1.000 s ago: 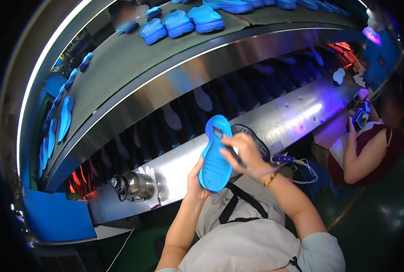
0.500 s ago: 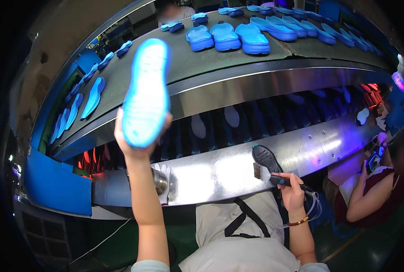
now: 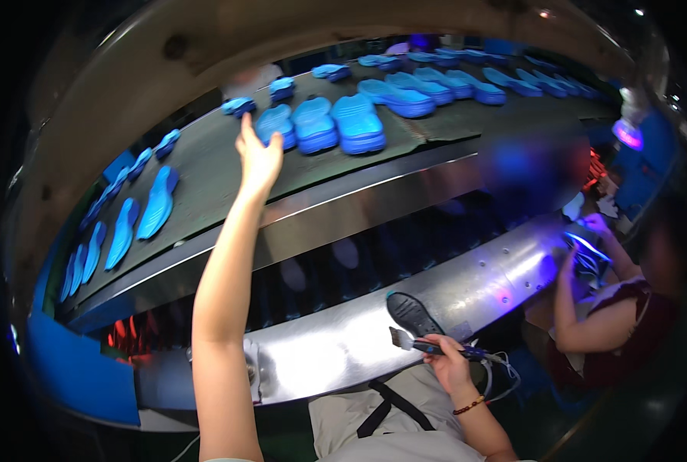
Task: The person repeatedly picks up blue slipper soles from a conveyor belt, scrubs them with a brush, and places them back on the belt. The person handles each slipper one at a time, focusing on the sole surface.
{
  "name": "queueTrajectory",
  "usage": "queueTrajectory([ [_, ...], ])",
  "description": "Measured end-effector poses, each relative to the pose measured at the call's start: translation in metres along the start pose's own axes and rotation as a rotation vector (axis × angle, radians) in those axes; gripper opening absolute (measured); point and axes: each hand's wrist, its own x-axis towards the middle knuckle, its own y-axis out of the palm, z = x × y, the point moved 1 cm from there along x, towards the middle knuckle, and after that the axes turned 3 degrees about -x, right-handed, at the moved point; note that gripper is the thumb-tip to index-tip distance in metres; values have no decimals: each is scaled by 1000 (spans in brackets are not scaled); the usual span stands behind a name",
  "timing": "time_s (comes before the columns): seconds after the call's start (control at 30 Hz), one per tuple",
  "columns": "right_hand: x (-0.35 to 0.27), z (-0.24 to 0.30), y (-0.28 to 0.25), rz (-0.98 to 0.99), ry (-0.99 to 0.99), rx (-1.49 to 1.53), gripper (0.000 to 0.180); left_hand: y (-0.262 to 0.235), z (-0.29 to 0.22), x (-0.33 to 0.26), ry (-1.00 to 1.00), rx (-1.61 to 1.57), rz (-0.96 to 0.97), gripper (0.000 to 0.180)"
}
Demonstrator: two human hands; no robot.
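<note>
My left hand (image 3: 260, 160) reaches up over the belt with its fingers apart. Its thumb overlaps the lower edge of the leftmost of three thick blue shoe soles (image 3: 358, 123); whether it touches that sole, I cannot tell. No sole is seen lifted in it. My right hand (image 3: 450, 362) is closed around the dark handle of a flat, wide brush (image 3: 402, 337) with a pale neck and thin tubes at its end. Just beyond the brush, a black sole (image 3: 414, 312) with a teal tip lies on the metal ledge (image 3: 320, 350).
More blue soles (image 3: 159, 202) lie along the dark conveyor belt (image 3: 205, 165). Beneath it is a shadowy shelf (image 3: 343, 262) with a red glow at the left. A co-worker's arms (image 3: 590, 308) are busy at the right with a shiny item. A lamp (image 3: 628, 131) glows purple there.
My left hand has gone up to the belt and no longer shows the bright blue sole it held. The view has shifted. My right hand still holds the brush.
</note>
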Motion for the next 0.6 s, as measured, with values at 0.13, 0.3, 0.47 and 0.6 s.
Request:
queueTrajectory([
  [0.13, 4, -8, -2, 40, 60, 57, 30, 0, 47, 22, 228, 425, 295, 48],
  [0.3, 3, -6, -10, 7, 8, 64, 28, -20, -22, -18, 358, 818, 307, 26],
  [0.47, 4, -4, -20, -62, -48, 103, 26, -65, 6, -56, 356, 167, 238, 23],
  [0.6, 13, -9, -12, -50, 10, 114, 26, -110, 5, -144, 39, -714, -224, 34],
])
